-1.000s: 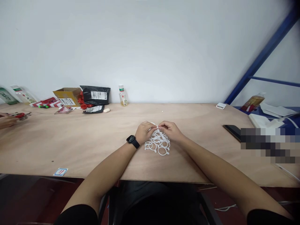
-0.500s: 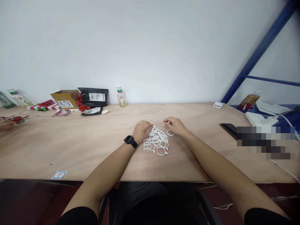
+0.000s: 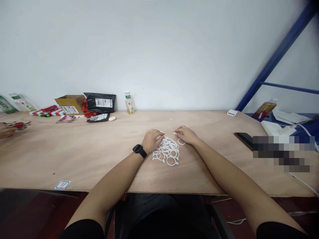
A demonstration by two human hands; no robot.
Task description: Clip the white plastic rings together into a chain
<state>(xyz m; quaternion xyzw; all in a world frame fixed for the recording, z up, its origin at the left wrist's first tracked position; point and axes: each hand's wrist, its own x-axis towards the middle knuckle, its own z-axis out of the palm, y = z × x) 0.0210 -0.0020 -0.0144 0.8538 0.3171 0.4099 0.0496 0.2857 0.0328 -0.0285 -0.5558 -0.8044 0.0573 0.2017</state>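
Observation:
A pile of thin white plastic rings with small tabs (image 3: 171, 161) lies on the wooden table in front of me. My left hand (image 3: 152, 140), with a black watch at the wrist, is at the pile's upper left end, its thumb and fingers closed on a white ring there; the fingers partly hide it. Just right of the pile, my right hand (image 3: 187, 134) pinches a small white ring piece (image 3: 174, 133) at its fingertips. Below those fingers a single white ring (image 3: 181, 141) shows, apart from the pile; whether it is joined to the pinched piece I cannot tell.
A bottle (image 3: 129, 104), black mailing bags (image 3: 101, 103) and an opened carton (image 3: 69, 103) stand along the wall. At far left another person's hand (image 3: 6, 131) is beside a red-handled tool (image 3: 18, 125). A phone (image 3: 243, 136) and white charger block (image 3: 232, 113) are to the right.
My right hand has shifted slightly, and more of the white piece shows at its fingertips. The left hand's fingers have closed a little at the pile's edge. The pile looks the same.

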